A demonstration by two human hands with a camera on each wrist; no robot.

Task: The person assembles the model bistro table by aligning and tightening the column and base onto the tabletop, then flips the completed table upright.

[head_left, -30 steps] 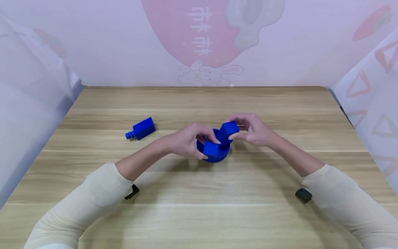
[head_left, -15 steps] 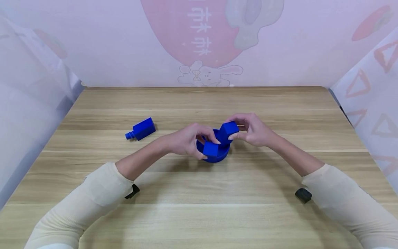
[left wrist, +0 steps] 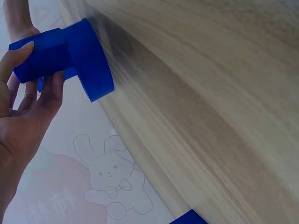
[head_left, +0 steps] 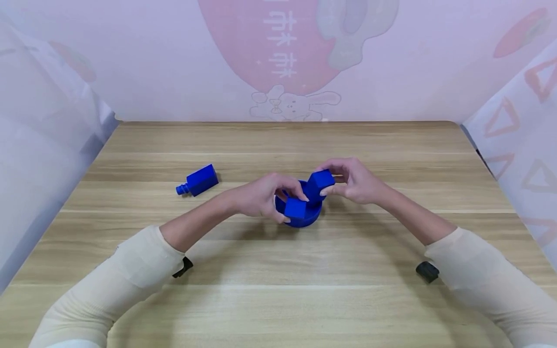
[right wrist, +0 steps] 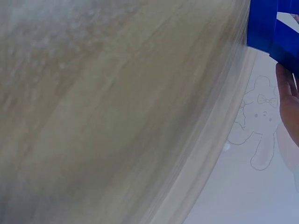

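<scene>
A round blue dish [head_left: 302, 222] sits on the table between the two hands. In the left hand [head_left: 263, 197], thumb and fingers grip a square-ended blue block [head_left: 295, 208] that stands in the dish's near left part. The right hand [head_left: 354, 182] pinches a second blue block [head_left: 322, 179], which leans to the right at the dish's far right side. In the left wrist view the left hand [left wrist: 28, 121] holds its block [left wrist: 46, 58] with the dish [left wrist: 91, 60] beside it. The right wrist view catches the right hand [right wrist: 290, 102] at a blue block [right wrist: 287, 45], partly out of frame.
A blue bottle-shaped piece [head_left: 202, 180] with a ribbed neck lies on its side on the wooden table [head_left: 278, 309], left of the hands. Behind the table hangs a printed pale backdrop [head_left: 156, 63]. Small black objects show at both sleeves.
</scene>
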